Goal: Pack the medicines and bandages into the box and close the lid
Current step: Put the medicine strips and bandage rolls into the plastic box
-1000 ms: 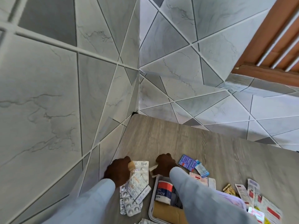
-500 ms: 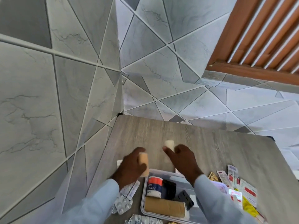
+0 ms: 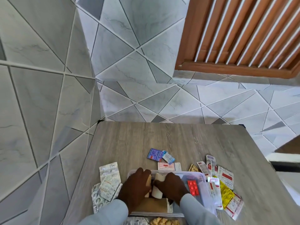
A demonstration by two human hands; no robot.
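Observation:
A clear plastic box sits at the near edge of the wooden table. Both hands are down inside it. My left hand holds a tan bandage roll against the box's left side. My right hand grips a white bandage roll in the middle. A large brown roll lies in the box below the hands. A red blister pack rests in the box's right part. The lid is not visible.
Silver blister strips lie left of the box. Blue sachets and a pink-white pack lie behind it. Red, white and yellow medicine packs are spread to its right. Tiled walls close the left and far sides.
Both hands lifted a bandage roll each off the table beside the box, raised them, then lowered them into the box. The camera tilted and shifted rightward.

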